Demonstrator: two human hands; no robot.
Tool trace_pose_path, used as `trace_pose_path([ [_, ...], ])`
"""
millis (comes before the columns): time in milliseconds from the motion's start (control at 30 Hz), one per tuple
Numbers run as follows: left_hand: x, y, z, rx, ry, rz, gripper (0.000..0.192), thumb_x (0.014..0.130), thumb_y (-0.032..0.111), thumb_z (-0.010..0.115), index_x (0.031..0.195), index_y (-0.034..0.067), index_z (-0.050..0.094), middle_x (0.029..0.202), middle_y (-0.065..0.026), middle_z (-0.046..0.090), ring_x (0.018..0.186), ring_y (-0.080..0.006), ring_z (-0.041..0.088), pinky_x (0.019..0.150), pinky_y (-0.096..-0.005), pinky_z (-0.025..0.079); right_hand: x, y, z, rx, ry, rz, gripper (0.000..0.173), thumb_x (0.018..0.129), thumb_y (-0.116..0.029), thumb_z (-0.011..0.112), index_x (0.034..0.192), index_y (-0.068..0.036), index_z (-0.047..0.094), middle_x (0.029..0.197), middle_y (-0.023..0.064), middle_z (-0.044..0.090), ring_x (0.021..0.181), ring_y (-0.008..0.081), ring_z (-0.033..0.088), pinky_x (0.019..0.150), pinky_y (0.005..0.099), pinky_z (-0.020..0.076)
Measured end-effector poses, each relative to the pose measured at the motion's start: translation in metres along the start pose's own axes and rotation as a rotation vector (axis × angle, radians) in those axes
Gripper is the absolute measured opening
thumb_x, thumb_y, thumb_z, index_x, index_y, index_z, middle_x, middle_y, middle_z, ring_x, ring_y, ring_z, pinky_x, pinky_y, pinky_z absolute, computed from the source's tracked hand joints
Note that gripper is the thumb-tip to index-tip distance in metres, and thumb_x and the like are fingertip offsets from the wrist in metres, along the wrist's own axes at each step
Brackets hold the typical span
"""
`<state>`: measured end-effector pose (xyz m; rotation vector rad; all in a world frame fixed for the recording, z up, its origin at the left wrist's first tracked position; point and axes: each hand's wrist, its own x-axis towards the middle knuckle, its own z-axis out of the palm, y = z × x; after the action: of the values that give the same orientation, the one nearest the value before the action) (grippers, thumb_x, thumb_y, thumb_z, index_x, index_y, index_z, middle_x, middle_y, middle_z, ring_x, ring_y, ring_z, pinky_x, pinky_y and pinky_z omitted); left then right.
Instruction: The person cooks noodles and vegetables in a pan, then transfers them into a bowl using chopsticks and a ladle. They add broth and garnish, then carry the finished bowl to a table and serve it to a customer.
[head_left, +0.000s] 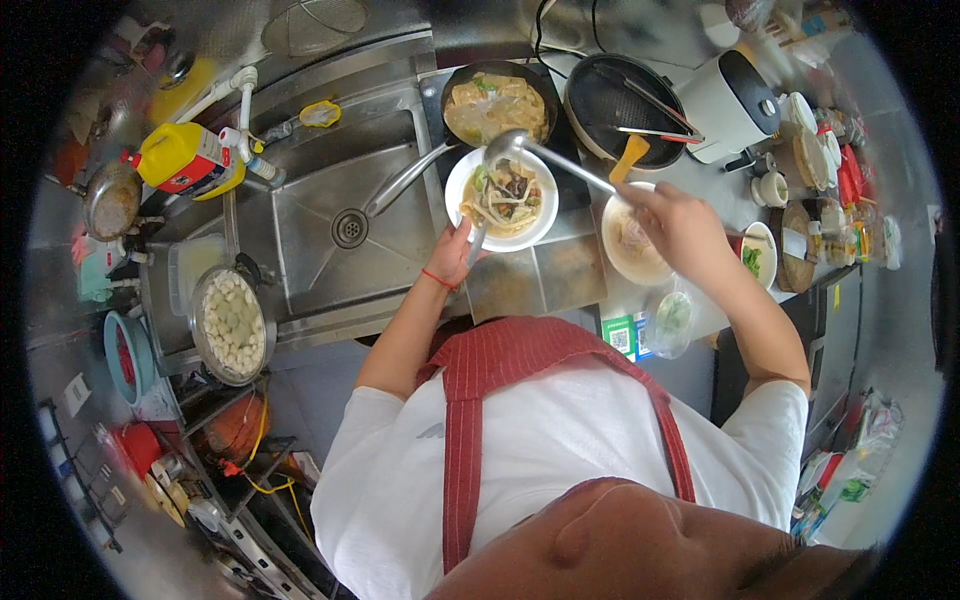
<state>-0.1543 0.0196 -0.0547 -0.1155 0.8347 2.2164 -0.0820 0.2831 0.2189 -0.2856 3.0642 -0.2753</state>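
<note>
A white bowl (551, 196) of noodles with vegetables and broth is held by my left hand (454, 251) at its lower left rim; a metal utensil handle shows beside my thumb. My right hand (679, 225) grips the handle of a steel ladle (506, 144), whose head is over the bowl's upper edge. Just behind the bowl, a long-handled pan (495, 109) holds flat tofu-like sheets and some greens in liquid. A second bowl (634, 247), with pale broth and food in it, lies beneath my right hand, which partly hides it.
A steel sink (352, 277) is at left, with a yellow jug (191, 161) and a basin of white pieces (232, 326). At right are a black pan (626, 105) with tongs, a white rice cooker (724, 105), a bowl of chopped greens (759, 251) and several jars.
</note>
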Motion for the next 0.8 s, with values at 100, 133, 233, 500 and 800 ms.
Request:
trace_pose_path([
  [100,-0.001,0.004,0.009,0.021,-0.007,-0.018,0.045,0.093,0.027,0.041,0.131,0.007,0.027,0.125,-0.0095,0.044,0.11,-0.0241,0.05,0.086,-0.043,0.047,0.034,0.04,0.036,0.436,-0.072,0.263,0.026,0.082,-0.015,0.053,0.106,-0.007,0.059,0.076,0.014,0.061,0.069,0.0281,0.059,0.062,0.0353,0.0467],
  [133,-0.001,0.005,0.011,0.027,-0.011,-0.026,0.045,0.093,0.027,0.04,0.131,0.007,0.027,0.125,-0.0096,0.044,0.11,-0.0241,0.05,0.087,-0.0429,0.047,0.048,0.057,0.058,0.441,-0.02,0.275,0.025,0.084,-0.017,0.052,0.105,-0.006,0.059,0.078,0.0157,0.061,0.072,0.0299,0.06,0.064,0.0356,0.047],
  [233,-0.002,0.009,0.006,0.172,0.008,-0.074,0.044,0.093,0.027,0.04,0.131,0.007,0.027,0.126,-0.0098,0.044,0.11,-0.0242,0.049,0.087,-0.0429,0.046,0.087,0.079,0.102,0.391,0.093,0.239,0.026,0.084,-0.021,0.052,0.104,-0.005,0.059,0.081,0.0193,0.062,0.078,0.0339,0.061,0.068,0.0376,0.0476],
  [500,-0.005,0.005,0.012,0.152,0.119,0.025,0.045,0.092,0.035,0.04,0.123,0.002,0.036,0.103,-0.008,0.058,0.079,-0.015,0.061,0.062,-0.0258,0.051,0.129,0.087,0.135,0.466,-0.067,0.403,0.022,0.084,-0.018,0.052,0.096,0.0,0.06,0.069,0.0144,0.061,0.061,0.0244,0.059,0.056,0.0328,0.0461],
  [800,-0.006,0.006,0.015,0.145,0.115,0.017,0.044,0.093,0.036,0.039,0.124,0.005,0.035,0.101,-0.0079,0.058,0.071,-0.0138,0.06,0.056,-0.0241,0.05,0.119,0.098,0.104,1.374,-0.348,0.704,0.013,0.086,-0.015,0.049,0.095,-0.006,0.053,0.056,-0.0024,0.044,0.04,0.0049,0.031,0.033,0.0192,0.02],
])
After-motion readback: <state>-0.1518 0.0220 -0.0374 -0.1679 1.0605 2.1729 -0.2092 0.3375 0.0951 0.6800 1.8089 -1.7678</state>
